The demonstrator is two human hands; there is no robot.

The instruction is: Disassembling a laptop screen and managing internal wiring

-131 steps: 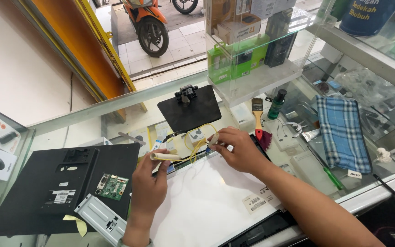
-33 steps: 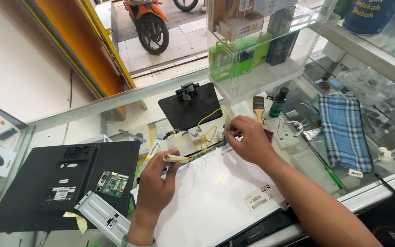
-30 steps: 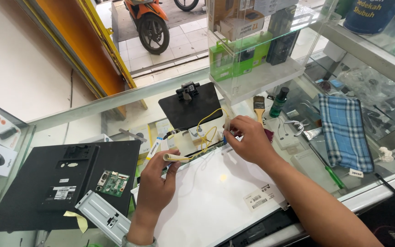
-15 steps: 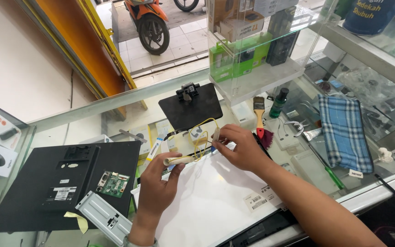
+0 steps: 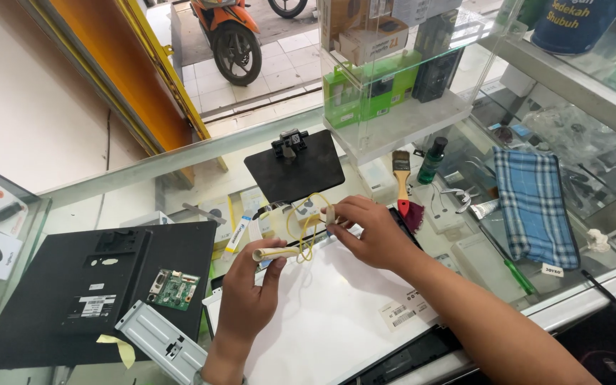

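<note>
Nearest, the left hand [image 5: 247, 296] pinches a pale roll [image 5: 276, 252], its long axis lying left to right above the white sheet [image 5: 322, 321]. Yellow wire [image 5: 306, 227] loops from it to the right hand [image 5: 368, 232], fingers closed on a small connector [image 5: 329, 214] just beyond, towards the counter's [image 5: 180, 153] far edge.

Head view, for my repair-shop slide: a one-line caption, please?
Left hand holds a pale tube; right hand pinches a yellow wire above a white panel.
</note>
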